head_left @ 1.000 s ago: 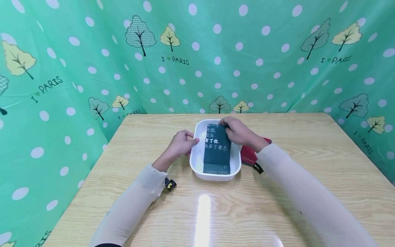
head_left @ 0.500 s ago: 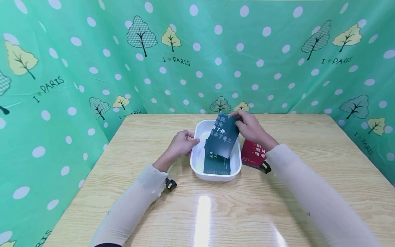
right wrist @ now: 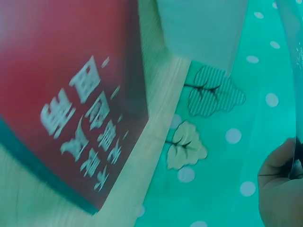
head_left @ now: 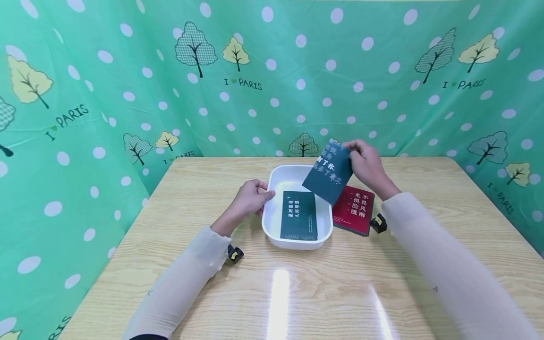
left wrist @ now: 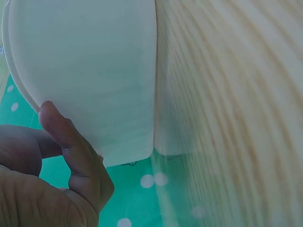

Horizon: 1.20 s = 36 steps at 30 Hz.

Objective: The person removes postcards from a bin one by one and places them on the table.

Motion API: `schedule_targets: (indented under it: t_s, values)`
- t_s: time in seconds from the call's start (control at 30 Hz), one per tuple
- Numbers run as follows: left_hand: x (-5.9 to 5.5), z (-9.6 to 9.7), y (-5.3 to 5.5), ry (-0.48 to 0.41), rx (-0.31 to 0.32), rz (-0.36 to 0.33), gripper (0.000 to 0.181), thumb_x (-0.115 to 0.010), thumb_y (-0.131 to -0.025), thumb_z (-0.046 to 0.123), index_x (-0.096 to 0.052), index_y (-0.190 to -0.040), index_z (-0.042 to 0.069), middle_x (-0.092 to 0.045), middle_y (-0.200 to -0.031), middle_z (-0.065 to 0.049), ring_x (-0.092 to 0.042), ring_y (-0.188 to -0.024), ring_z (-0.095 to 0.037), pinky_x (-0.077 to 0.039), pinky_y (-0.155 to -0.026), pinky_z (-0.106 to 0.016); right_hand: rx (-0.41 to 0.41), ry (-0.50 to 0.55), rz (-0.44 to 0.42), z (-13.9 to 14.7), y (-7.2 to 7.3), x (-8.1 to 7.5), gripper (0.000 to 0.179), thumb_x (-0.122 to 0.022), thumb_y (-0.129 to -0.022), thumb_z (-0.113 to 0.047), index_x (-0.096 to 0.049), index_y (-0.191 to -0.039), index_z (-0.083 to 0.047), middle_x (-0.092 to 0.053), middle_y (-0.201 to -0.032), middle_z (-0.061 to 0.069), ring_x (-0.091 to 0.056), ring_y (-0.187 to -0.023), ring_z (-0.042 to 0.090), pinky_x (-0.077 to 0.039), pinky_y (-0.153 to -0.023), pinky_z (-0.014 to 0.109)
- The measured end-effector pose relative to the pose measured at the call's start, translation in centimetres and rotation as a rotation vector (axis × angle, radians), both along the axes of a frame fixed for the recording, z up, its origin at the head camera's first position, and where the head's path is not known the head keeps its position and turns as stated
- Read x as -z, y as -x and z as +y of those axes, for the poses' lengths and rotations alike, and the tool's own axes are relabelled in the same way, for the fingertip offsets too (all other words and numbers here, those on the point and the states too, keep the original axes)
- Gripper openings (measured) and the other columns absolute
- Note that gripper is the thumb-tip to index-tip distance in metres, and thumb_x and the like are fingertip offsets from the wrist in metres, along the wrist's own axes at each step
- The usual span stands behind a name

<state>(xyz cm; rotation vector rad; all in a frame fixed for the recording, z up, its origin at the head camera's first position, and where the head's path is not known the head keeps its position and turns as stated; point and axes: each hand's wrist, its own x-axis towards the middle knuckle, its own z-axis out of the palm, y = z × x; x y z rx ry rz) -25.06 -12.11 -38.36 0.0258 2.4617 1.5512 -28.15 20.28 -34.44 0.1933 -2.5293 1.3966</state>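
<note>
My left hand grips the left rim of a white plastic tub, thumb over the edge; the left wrist view shows the fingers against the tub wall. In my right hand a thin dark green notebook with white lettering is pinched by its upper right corner. It hangs tilted over the tub's right side and overlaps the red notebook in the head view. A second dark green notebook lies flat inside the tub. Right of the tub lies the red notebook, with a dark green edge beneath it.
The wooden table ends at a green polka-dot curtain printed with trees. Small black devices with yellow marks sit by each wrist, one black device at the left and another black device at the right.
My right hand has lifted the green notebook off the other one in the tub and carried it up and right, uncovering the one below. My left hand stays on the rim.
</note>
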Motion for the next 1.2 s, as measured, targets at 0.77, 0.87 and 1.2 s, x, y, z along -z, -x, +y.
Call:
schedule_targets:
  t_s: [0.77,0.87,1.2]
  values:
    - [0.0,0.0,0.1,0.017,-0.009,-0.003,0.028,-0.068,-0.100,0.019,-0.056,-0.119,0.001,-0.066,-0.084,-0.013,-0.059,-0.051,-0.017,-0.060,-0.052,-0.040,-0.014,-0.190,-0.315,6.4,0.8,4.8,0.047,-0.019,-0.108,-0.018,-0.051,-0.128,0.009,-0.047,-0.132,0.028,-0.044,-0.117,0.042,-0.042,-0.101,0.058]
    - [0.0,0.1,0.1,0.020,-0.017,0.000,0.028,-0.069,-0.100,0.019,-0.056,-0.118,0.001,-0.066,-0.084,-0.014,-0.058,-0.051,-0.017,-0.060,-0.051,-0.039,-0.058,-0.216,-0.352,6.0,0.8,4.8,0.045,-0.021,-0.108,-0.017,-0.051,-0.128,0.009,-0.047,-0.133,0.029,-0.043,-0.121,0.043,-0.040,-0.107,0.060]
    - [0.0,0.0,0.1,0.017,-0.019,-0.003,0.027,-0.068,-0.100,0.019,-0.057,-0.118,0.002,-0.065,-0.083,-0.013,-0.058,-0.051,-0.017,-0.058,-0.048,-0.036,-0.168,-0.471,-0.341,5.2,0.7,4.6,0.025,-0.058,-0.093,-0.019,-0.059,-0.108,0.001,-0.061,-0.097,0.017,-0.055,-0.086,0.030,-0.047,-0.069,0.035]
